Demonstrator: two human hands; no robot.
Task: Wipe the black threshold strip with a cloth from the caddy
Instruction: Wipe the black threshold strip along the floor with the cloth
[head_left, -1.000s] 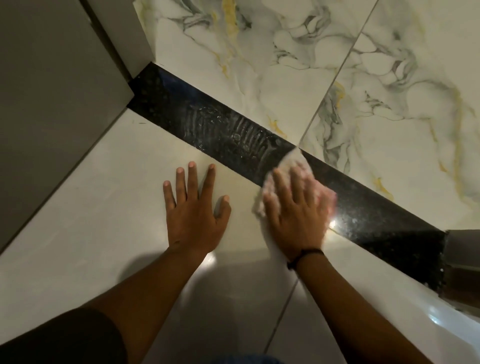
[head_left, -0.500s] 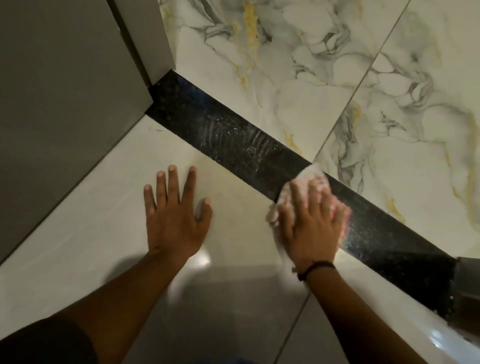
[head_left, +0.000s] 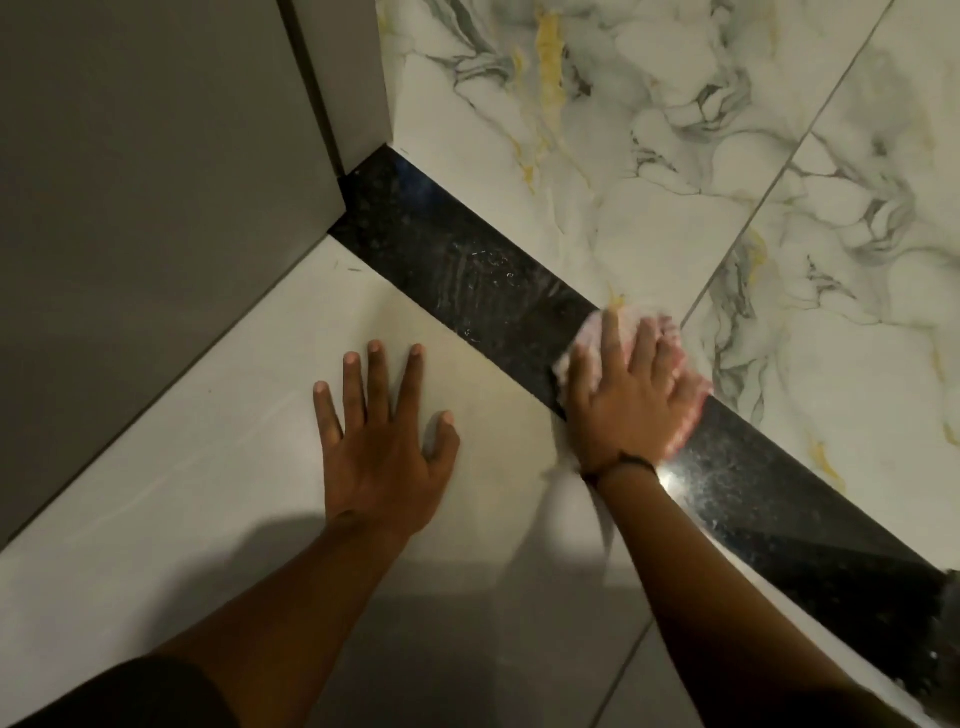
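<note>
**Wipe stroke moving right along the strip**

The black threshold strip (head_left: 467, 270) runs diagonally between the plain floor tile (head_left: 208, 441) and the marbled tile (head_left: 649, 156). I see the cloth (head_left: 592, 332) pressed flat on it under my right hand (head_left: 628, 395), fingers spread over the fabric rather than gripping it. Compared with a second ago, hand and cloth have slid further right, leaving smeared streaks on the stretch behind. My left hand (head_left: 384, 441) is splayed empty on the plain tile, bracing. I judge the right-hand stretch remains unwiped

L hand (head_left: 384, 447) flat, R hand (head_left: 631, 400) pressing
</note>
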